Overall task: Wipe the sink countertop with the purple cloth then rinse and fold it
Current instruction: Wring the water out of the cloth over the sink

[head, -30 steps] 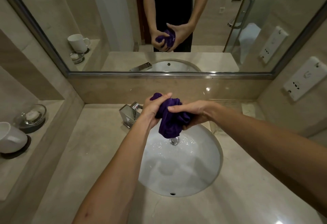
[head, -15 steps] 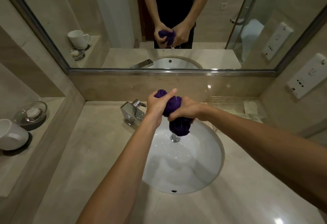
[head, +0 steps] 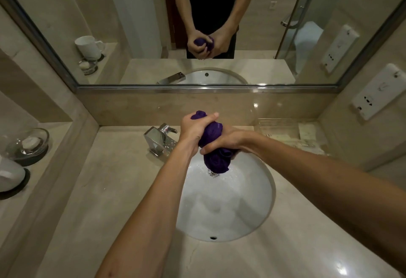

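Note:
The purple cloth [head: 214, 146] is bunched into a tight twisted roll above the white sink basin [head: 230, 212]. My left hand [head: 193, 126] grips its upper end, thumb stretched across the top. My right hand [head: 224, 141] grips the middle, fingers wrapped around it. The cloth's lower end bulges out below my right hand, just over the drain [head: 213, 174]. Water drops speckle the basin near the drain. The beige countertop [head: 105, 190] surrounds the basin.
A chrome faucet [head: 159, 138] stands left of my hands. On the left ledge sit a glass soap dish [head: 30, 142] and a white mug [head: 9, 175]. A clear tray [head: 279, 128] lies at the back right. A mirror [head: 142, 25] and wall sockets [head: 380, 91] are behind.
The cloth went from a loose hanging bunch to a tight roll as both hands closed and twisted on it. The hands have stayed over the basin.

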The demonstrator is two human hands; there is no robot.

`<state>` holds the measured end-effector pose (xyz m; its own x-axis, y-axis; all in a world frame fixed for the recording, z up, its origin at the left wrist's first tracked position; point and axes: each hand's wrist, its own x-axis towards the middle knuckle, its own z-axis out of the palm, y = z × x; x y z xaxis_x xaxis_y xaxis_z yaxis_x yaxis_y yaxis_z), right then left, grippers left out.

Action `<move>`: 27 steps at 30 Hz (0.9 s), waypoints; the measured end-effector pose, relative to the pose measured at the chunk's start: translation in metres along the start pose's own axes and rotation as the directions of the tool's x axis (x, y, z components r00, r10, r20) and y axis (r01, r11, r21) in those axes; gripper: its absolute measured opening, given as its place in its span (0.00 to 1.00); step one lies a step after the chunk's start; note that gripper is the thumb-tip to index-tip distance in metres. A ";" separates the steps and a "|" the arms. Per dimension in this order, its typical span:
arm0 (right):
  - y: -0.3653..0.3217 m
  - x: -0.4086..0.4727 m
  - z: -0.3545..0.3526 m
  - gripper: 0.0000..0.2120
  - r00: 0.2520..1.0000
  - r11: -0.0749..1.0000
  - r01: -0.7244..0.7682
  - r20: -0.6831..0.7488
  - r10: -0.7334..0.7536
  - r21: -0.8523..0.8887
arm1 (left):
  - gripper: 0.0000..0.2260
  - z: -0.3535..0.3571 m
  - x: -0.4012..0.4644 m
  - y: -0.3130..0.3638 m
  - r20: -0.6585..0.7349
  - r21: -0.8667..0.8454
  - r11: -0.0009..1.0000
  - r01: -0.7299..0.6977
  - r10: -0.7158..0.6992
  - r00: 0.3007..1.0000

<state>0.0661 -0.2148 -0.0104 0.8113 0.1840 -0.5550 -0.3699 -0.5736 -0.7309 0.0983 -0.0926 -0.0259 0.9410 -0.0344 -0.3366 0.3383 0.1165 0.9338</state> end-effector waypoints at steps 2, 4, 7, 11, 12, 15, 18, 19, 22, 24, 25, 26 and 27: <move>0.002 0.005 0.007 0.19 0.998 0.998 0.001 -0.060 -0.004 -0.058 | 0.13 0.002 0.001 -0.004 -0.066 0.040 0.999 0.010 -0.008 0.998; 0.005 0.010 0.014 0.19 0.991 0.996 -0.020 -0.132 0.008 -0.088 | 0.11 0.003 0.003 -0.008 -0.123 0.046 0.998 0.046 -0.040 0.992; 0.011 0.020 0.026 0.21 0.968 0.987 -0.065 -0.249 0.027 -0.146 | 0.09 0.005 0.004 -0.012 -0.229 0.078 0.993 0.089 -0.069 0.971; 0.011 0.025 0.040 0.18 0.911 0.939 -0.156 -0.412 0.017 -0.308 | 0.09 0.010 0.003 -0.012 -0.335 0.130 0.989 0.074 -0.027 0.942; 0.012 0.027 0.041 0.18 0.907 0.945 -0.151 -0.421 0.016 -0.290 | 0.10 0.010 0.004 -0.012 -0.337 0.151 0.987 0.061 -0.006 0.941; 0.016 0.030 0.038 0.21 0.929 0.981 -0.059 -0.369 -0.014 -0.184 | 0.13 0.007 0.006 -0.011 -0.284 0.187 0.982 0.025 0.030 0.958; 0.017 0.026 0.026 0.21 0.946 0.995 0.100 -0.306 -0.102 -0.023 | 0.16 0.001 0.006 -0.002 -0.139 0.156 0.988 0.008 0.013 0.990; 0.017 0.023 0.020 0.20 0.956 0.991 0.129 -0.270 -0.114 0.039 | 0.14 -0.001 0.002 0.004 -0.073 0.131 0.991 0.016 -0.007 0.997; 0.014 0.012 -0.001 0.20 0.987 0.979 0.138 -0.106 -0.123 0.150 | 0.08 -0.019 -0.007 0.021 0.200 0.023 0.998 0.053 -0.056 0.978; 0.011 0.004 -0.014 0.21 0.988 0.962 0.139 0.032 -0.151 0.235 | 0.17 -0.036 -0.004 0.019 0.355 -0.021 1.000 0.020 -0.011 0.935; 0.008 0.001 -0.020 0.21 0.983 0.953 0.115 0.105 -0.150 0.281 | 0.25 -0.042 -0.004 0.019 0.406 -0.033 0.999 0.013 0.002 0.914; 0.005 -0.002 -0.024 0.22 0.975 0.949 0.077 0.177 -0.137 0.306 | 0.32 -0.045 -0.003 0.018 0.446 -0.048 0.999 0.015 0.008 0.895; 0.001 -0.005 -0.027 0.25 0.963 0.952 0.035 0.244 -0.114 0.304 | 0.37 -0.045 -0.002 0.019 0.489 -0.081 0.996 0.027 0.016 0.872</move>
<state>0.0735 -0.2378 0.0020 0.7130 0.4370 -0.5483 -0.4609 -0.2973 -0.8362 0.1019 -0.0460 -0.0131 0.8294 -0.5139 -0.2190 0.3619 0.1958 0.9114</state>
